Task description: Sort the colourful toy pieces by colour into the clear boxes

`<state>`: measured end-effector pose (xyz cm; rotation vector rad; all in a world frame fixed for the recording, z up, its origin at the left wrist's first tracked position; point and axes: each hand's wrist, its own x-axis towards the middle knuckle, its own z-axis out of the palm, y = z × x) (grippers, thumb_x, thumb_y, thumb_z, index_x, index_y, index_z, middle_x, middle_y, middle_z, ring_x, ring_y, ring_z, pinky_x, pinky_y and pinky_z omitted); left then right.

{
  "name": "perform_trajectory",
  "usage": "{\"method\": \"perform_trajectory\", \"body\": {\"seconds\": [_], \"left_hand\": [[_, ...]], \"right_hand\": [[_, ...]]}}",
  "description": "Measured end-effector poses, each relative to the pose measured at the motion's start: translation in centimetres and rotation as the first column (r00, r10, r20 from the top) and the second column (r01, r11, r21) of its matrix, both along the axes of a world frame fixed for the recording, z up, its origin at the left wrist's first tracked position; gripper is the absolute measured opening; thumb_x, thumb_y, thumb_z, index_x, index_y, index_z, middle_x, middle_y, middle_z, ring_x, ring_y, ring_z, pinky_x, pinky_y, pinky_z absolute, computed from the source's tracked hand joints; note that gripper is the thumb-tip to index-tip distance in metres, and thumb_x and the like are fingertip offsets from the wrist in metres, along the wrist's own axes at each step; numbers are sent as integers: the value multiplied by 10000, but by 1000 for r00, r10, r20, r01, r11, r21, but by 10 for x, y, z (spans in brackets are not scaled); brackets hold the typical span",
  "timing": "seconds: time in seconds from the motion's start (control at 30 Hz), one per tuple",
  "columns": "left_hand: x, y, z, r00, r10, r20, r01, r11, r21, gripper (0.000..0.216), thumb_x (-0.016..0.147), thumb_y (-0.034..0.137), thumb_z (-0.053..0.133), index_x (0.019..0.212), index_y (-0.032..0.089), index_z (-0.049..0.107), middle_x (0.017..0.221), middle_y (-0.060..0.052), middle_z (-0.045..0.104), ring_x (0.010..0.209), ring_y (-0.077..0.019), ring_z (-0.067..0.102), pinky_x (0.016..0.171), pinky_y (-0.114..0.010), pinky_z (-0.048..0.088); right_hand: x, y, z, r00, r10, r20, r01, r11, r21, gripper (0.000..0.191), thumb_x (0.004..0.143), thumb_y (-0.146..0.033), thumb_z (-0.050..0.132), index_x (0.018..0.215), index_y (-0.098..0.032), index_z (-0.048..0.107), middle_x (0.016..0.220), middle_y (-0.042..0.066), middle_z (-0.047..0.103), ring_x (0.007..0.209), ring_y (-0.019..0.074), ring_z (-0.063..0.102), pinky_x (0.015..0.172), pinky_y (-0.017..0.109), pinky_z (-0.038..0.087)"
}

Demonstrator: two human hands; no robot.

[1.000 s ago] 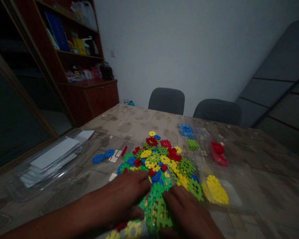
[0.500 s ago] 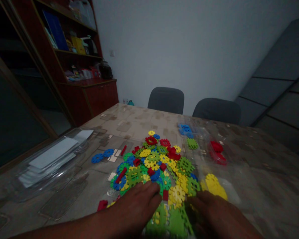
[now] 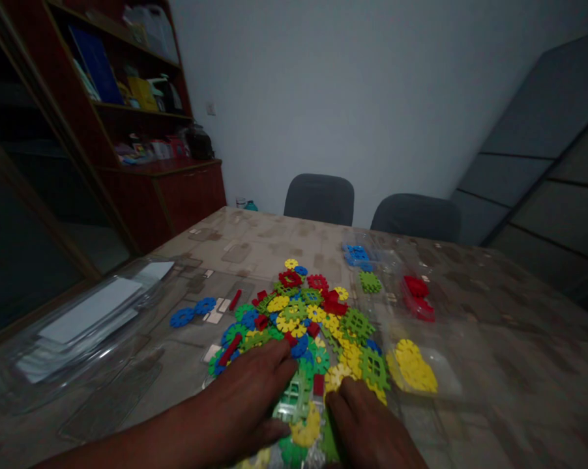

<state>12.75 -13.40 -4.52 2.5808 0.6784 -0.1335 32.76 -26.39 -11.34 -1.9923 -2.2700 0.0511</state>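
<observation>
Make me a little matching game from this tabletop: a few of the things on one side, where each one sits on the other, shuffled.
Things:
1. two loose blue gear pieces
2. sorted yellow pieces
3. sorted red pieces
4. clear plastic case

Places:
A. far left of the table
B. right of the mixed pile, near the right hand
C. just left of the mixed pile
D. right of the pile, farther back than the yellow ones

Pairs: 1-C, 2-B, 3-D, 4-A
</observation>
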Motion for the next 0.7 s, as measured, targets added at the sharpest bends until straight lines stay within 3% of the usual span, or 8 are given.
{"method": "perform_trajectory", "body": {"seconds": [0.13,0.27,0.43,0.6,0.7], "left_hand": [[2,2,-10,1000,-10,-21,10,1000,-2,681,747,372,825,1347,221,541,1501,-166,468,1350,-382,452,1111,-527,386],[1,4,-1,999,-30,-44,30,1000,-4,839,702,369,887,1415,187,484,1538,-206,416,1379,-401,421,1111,-526,386],[-5,4,5,999,-31,23,31,999,6,712,703,303,878,1330,250,547,1488,-146,492,1332,-372,483,1084,-514,412],[-5,6,6,999,18,33,-17,999,-27,654,751,195,790,1350,210,529,1481,-149,491,1342,-352,469,1107,-498,392],[-3,8,5,998,33,54,-30,999,-43,697,728,138,786,1364,203,507,1455,-148,512,1313,-349,491,1098,-498,401]], "right_hand": [[0,1,6,984,-19,-180,10,999,-53,551,580,-130,818,1079,-218,602,1050,68,655,903,271,657,724,332,548],[7,-1,13,888,-26,-460,11,999,-35,643,612,-96,696,1215,-226,512,1128,77,625,1006,262,642,846,339,537],[17,3,26,801,30,-598,-41,999,-5,831,677,-104,631,1443,-255,346,1305,120,560,1060,257,618,901,369,519],[15,10,41,754,28,-656,23,997,69,626,658,-126,643,1258,-256,520,1166,78,616,895,224,615,778,344,520],[16,10,52,744,-45,-666,54,999,-7,559,663,-120,635,1198,-251,542,1137,66,619,902,217,607,777,343,513]]}}
